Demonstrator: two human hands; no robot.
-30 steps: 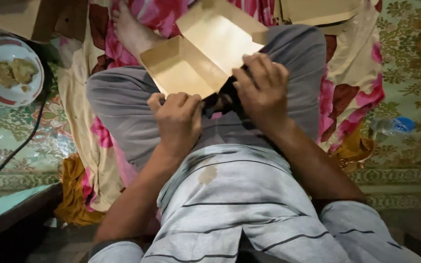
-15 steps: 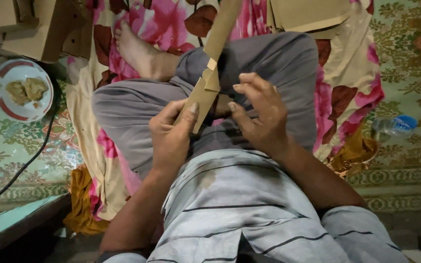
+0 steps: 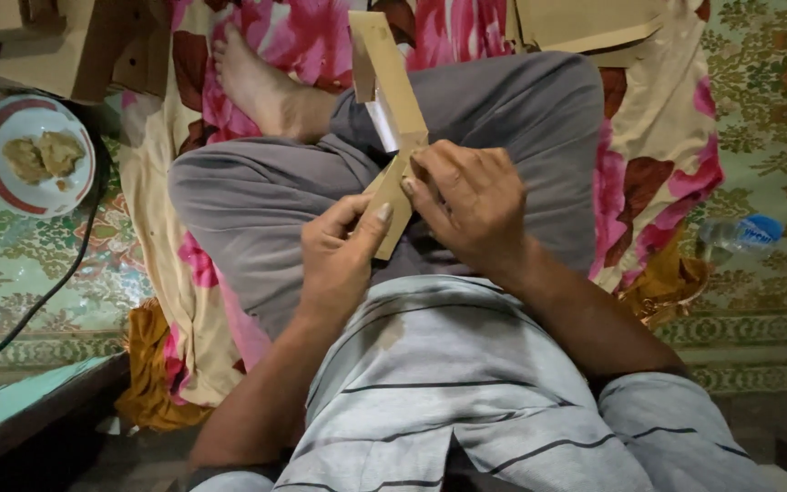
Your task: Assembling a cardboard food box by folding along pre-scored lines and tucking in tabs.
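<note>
I sit cross-legged in grey trousers, and both hands hold a brown cardboard piece above my lap. It stands nearly on edge, folded, with a white inner face showing near its middle. My left hand grips its lower end, thumb pressed against the card. My right hand pinches the fold from the right, fingers curled over the edge. My bare foot lies on the floral cloth just left of the cardboard.
A white plate with a red rim holding some food sits on the floor at left, a black cable beside it. Cardboard stacks lie at the top left and top right. A plastic bottle lies at right.
The cardboard lay open and flat on my lap a second ago; now it is folded and turned up on edge. Both hands have shifted right along it.
</note>
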